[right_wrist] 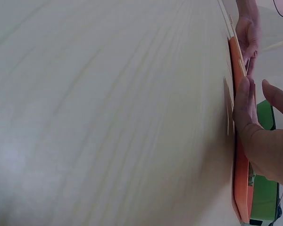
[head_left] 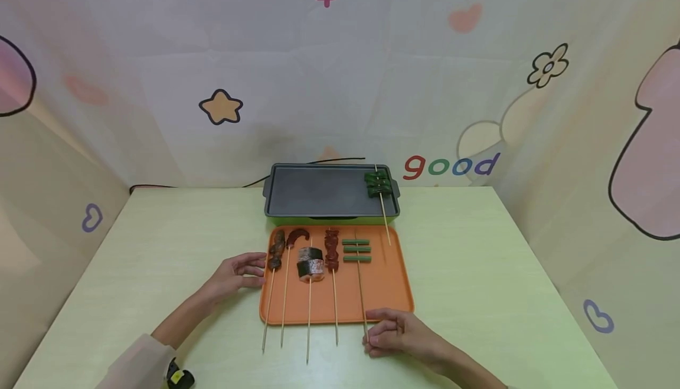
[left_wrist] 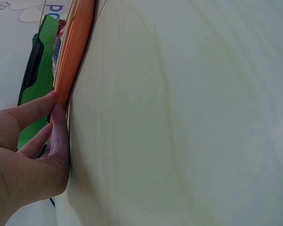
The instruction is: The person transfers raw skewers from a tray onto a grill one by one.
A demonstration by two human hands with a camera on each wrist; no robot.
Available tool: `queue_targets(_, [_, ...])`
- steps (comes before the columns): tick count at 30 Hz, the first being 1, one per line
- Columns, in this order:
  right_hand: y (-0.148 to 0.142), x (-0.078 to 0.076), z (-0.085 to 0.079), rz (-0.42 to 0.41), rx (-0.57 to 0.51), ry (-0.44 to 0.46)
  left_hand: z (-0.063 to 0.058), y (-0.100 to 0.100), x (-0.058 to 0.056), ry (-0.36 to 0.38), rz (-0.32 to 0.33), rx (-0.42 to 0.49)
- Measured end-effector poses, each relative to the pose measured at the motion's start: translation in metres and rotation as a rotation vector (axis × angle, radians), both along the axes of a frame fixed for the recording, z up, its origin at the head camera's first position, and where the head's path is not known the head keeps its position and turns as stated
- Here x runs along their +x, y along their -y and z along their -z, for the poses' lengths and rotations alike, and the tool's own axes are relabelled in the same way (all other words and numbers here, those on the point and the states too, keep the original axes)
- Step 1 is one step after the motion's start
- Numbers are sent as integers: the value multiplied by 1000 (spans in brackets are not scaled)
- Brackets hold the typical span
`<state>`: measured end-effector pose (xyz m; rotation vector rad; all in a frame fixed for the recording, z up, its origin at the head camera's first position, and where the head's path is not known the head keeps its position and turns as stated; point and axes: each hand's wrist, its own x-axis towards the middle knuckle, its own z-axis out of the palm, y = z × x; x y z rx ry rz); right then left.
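My left hand (head_left: 234,277) is at the left edge of an orange tray (head_left: 388,294), its fingertips and thumb against the rim. In the left wrist view, the left fingers (left_wrist: 59,134) extend to that rim. At the tray's front right, my right hand (head_left: 398,336) has its fingertips beside the stick end of a green bean skewer (head_left: 357,250). The right wrist view shows the thumb apart from the right fingers (right_wrist: 245,101). Also on the tray lie a dark meat skewer (head_left: 276,250), a curled reddish skewer (head_left: 297,237), a seaweed-wrapped skewer (head_left: 310,264) and a red meat skewer (head_left: 332,250).
Behind the tray stands a grill pan (head_left: 319,191) with a green base. A leafy green skewer (head_left: 378,183) lies at its right end, its stick reaching over the tray. A black cord (head_left: 255,182) runs behind. Patterned curtain (head_left: 297,82) encloses the pale table (head_left: 478,271).
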<state>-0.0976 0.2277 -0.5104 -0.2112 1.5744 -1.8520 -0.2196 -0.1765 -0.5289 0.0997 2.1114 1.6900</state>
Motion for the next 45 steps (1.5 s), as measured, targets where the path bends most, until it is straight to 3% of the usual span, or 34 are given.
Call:
queue_targets(10, [-8,2,-6,62,91,-23,-3,-1,3,2,-8,-21])
queue_targets(21, [-23,5,-9,28,99,-55,-5,-2,4,-5,-4,-19])
queue_targets(30, [-33,9,-11,-49,41,-65,-5,-3,3,-5,-7,-40])
queue_targets(37, [-28,3,-16,-92,73,-139,-6,-3,4,-7,-2,-21])
queue_targets(45, [-15,-11,-27,-63,105,-225,-5,-3,4,-11,-2,-15])
